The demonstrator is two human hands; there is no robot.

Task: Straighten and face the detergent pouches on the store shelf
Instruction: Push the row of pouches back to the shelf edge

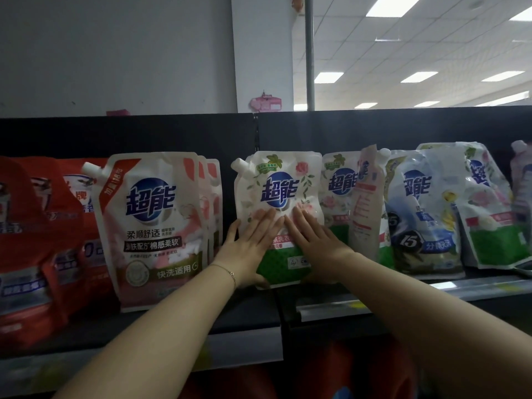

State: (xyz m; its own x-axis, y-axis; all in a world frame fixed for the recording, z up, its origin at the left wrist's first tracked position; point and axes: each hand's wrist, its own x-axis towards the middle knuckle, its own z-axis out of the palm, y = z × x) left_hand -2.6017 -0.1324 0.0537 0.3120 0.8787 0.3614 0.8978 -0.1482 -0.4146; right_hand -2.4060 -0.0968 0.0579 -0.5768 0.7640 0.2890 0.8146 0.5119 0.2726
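A white floral detergent pouch with a green base (277, 185) stands upright at the middle of the shelf, its label facing me. My left hand (249, 246) lies flat on its lower left front, with the thumb past its left edge. My right hand (316, 243) lies flat on its lower right front, fingers spread. Neither hand wraps around the pouch. To its left stands a pink and white pouch (158, 226) with more like it behind. To its right, several pouches lean unevenly: one turned edge-on (367, 197), a blue one (423, 214), and a tilted floral one (489, 208).
Red pouches (37, 231) crowd the far left of the shelf. The dark shelf (345, 309) has a metal price rail along its front edge and a black back panel behind. A pinkish bottle (522, 180) shows at the far right. Red items sit on the level below.
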